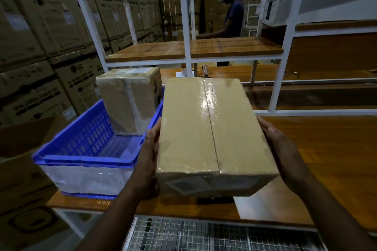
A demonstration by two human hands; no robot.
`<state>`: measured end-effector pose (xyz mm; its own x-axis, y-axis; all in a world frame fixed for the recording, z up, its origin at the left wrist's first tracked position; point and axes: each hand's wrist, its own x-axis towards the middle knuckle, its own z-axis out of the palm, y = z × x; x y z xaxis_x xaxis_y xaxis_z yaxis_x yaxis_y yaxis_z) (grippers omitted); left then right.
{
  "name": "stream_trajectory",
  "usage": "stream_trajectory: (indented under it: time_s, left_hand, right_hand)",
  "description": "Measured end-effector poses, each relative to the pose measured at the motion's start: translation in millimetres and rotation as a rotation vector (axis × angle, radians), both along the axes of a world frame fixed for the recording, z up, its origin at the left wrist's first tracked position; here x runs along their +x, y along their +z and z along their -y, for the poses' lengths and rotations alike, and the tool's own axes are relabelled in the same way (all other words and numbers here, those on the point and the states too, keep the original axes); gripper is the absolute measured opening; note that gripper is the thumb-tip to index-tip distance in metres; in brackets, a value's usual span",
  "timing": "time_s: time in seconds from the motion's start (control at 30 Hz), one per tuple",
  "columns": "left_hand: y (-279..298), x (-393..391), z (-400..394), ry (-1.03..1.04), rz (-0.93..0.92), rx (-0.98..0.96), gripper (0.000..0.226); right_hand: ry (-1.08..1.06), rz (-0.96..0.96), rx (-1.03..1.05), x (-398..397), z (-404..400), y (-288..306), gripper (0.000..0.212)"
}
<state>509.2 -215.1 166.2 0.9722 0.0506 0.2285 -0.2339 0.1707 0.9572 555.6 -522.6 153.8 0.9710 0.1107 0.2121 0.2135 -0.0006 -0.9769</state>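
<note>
A taped brown cardboard box (206, 134) is held in the air above the wooden table (326, 159), long side pointing away from me. My left hand (148, 159) grips its left side, thumb up along the edge and fingers curled under the near corner. My right hand (283, 149) presses flat against its right side with straight fingers. To the left stands a blue plastic crate (85, 159) on the table, with a second wrapped cardboard box (128, 100) standing upright in its far right corner.
A white metal shelf frame (185, 26) with wooden boards rises behind the table; a person (232, 18) stands beyond it. Stacked large cartons (30, 36) fill the left. A white sheet (255, 208) lies under the held box; wire mesh (193, 236) runs below the table edge.
</note>
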Motion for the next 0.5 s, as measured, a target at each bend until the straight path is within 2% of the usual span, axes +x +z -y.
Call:
stream_trajectory:
  time_s: [0.1, 0.2, 0.3, 0.43, 0.5]
  left_hand:
    - [23.9, -5.5, -4.5, -0.124, -0.048, -0.139, 0.073]
    - [45.4, -3.9, -9.8, -0.237, -0.041, -0.241, 0.102]
    - [66.4, 1.5, -13.8, -0.299, -0.009, -0.304, 0.104]
    - [91.4, 13.2, -15.9, -0.334, -0.053, -0.402, 0.111]
    - [98.2, 17.0, -15.2, -0.372, -0.094, -0.413, 0.098]
  right_hand:
    - [0.028, 0.048, 0.073, -4.1, 0.5, 15.8, 0.035]
    - [0.081, 0.084, 0.162, -8.3, 1.6, 34.0, 0.052]
    - [0.158, 0.126, 0.181, -9.1, 1.6, 60.3, 0.065]
    - [0.092, 0.208, 0.086, -5.5, -2.1, 97.2, 0.037]
    - [0.096, 0.217, 0.047, -2.4, -3.3, 109.8, 0.03]
